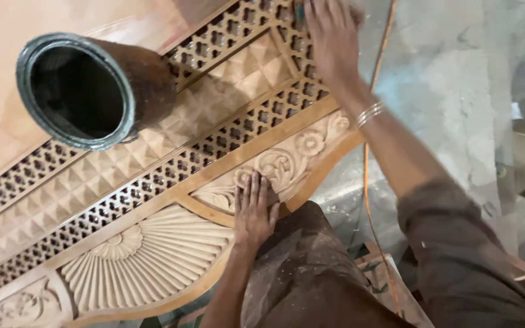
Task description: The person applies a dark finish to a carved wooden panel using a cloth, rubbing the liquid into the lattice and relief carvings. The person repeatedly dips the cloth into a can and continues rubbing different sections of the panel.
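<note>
Head view: looking straight down on a carved wooden panel (153,200), pale, lying slantwise across the frame.
Left hand (254,209): flat on the panel's lower edge, fingers (251,187) pressed together side by side, palm down on the scrolled floral carving (281,164); it holds nothing, it only bears down.
Right hand (330,42): stretched out to the far end of the panel, over the pierced lattice strip (226,146); blurred, and whether it grips something I cannot tell. Thin bangles (369,114) on that wrist.
Panel detail: fan-shaped shell carving (147,255) near the lower left, a band of little pyramids between two lattice strips.
Dark round container (86,91): standing on the panel's upper left, open mouth facing up, well apart from both hands.
Orange cord (369,200): trailing down over the dusty floor (457,91) on the right.
Doing it well, as I judge: keep the left palm firm so the panel cannot shift, and keep the far hand's strokes light over the fragile lattice.
</note>
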